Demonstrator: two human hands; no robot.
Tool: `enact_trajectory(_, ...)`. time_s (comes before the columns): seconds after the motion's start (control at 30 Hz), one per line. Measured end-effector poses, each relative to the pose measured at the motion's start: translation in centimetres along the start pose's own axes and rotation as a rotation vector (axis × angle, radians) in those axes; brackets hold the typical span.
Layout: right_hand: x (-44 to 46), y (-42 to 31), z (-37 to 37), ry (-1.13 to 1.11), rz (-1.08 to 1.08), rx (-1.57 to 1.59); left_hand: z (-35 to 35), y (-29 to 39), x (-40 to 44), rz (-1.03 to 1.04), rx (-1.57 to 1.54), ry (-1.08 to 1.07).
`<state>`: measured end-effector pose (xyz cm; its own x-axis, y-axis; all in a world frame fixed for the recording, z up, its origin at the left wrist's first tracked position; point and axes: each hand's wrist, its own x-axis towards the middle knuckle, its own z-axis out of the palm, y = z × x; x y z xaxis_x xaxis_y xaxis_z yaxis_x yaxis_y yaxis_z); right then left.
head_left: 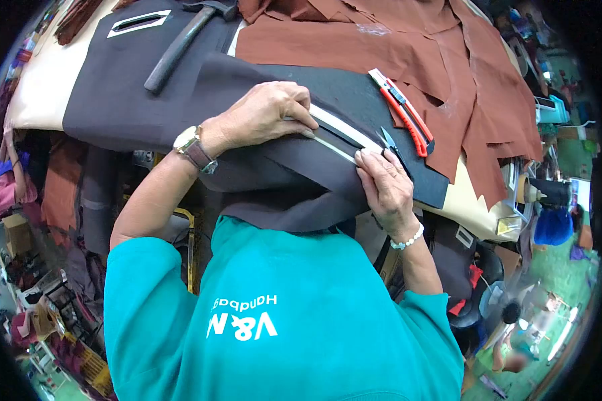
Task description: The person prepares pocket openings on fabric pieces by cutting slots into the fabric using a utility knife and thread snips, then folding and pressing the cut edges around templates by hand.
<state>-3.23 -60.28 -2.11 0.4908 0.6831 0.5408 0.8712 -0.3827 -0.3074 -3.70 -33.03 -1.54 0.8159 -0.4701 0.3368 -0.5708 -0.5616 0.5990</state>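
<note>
Across the cream worktable (37, 100), at the near edge: pinching a pale strip (336, 148) over the dark panel (267, 164) with left hand (267, 113) and, further right, right hand (385, 186); looks light, soft, likely to curl, best to grasp at both ends.

Before us, a cutting mat (436, 188) lay on the table (475, 200), and a sheet (267, 170) covered the mat's near side and hung over the table edge toward us. We had a slot (337, 133) of that sheet between our left hand (266, 115) and right hand (386, 184), with a strip (334, 148) along its near side. Between the right hand and a cutter (404, 112) farther right lay snips (392, 144), on the mat. Pieces (441, 53) spread behind and right of the mat. To our left, a hammer (183, 53) rested on more sheeting (114, 107), right of another slot.
</note>
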Motion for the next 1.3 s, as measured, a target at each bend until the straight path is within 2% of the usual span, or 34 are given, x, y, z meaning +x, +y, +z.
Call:
enact_trajectory(0.07,0.1,-0.1,0.1,0.064,0.106,0.089,0.1,-0.3,-0.2,0.007,-0.003,0.019)
enact_trajectory(0.1,0.2,-0.6,0.3,0.101,0.343,0.233,0.1,-0.3,-0.1,0.021,0.001,0.024)
enact_trajectory(0.17,1.3,-1.3,0.5,0.155,0.531,0.239,0.0,-0.3,0.0,0.053,0.007,0.028)
enact_trajectory(0.2,1.7,-1.6,0.6,0.101,0.614,0.216,0.0,-0.3,0.1,0.050,0.005,0.018)
enact_trajectory(0.3,2.3,-1.9,1.6,0.020,0.482,-0.069,-0.3,-0.4,0.2,0.046,0.007,-0.016)
enact_trajectory(0.33,2.4,-2.2,1.7,-0.035,0.530,-0.071,-0.2,-0.5,0.1,0.047,0.015,-0.023)
enact_trajectory(0.43,3.6,-2.5,2.0,-0.012,0.440,-0.291,-0.2,-0.5,0.0,0.042,0.017,-0.031)
enact_trajectory(0.6,6.4,-2.9,6.5,-0.103,0.357,-0.403,-0.6,-0.2,-0.2,0.012,0.075,-0.017)
enact_trajectory(0.77,4.7,-1.8,4.9,-0.075,0.432,-0.392,-3.3,-0.7,-2.6,-0.170,0.064,-0.006)
enact_trajectory(1.2,8.6,-3.4,8.5,-0.159,0.291,-0.276,-2.4,-1.5,-3.4,-0.174,0.013,0.136)
enact_trajectory(1.3,7.9,-2.1,7.4,-0.247,0.210,-0.126,-2.5,-1.5,-4.0,-0.155,0.084,0.187)
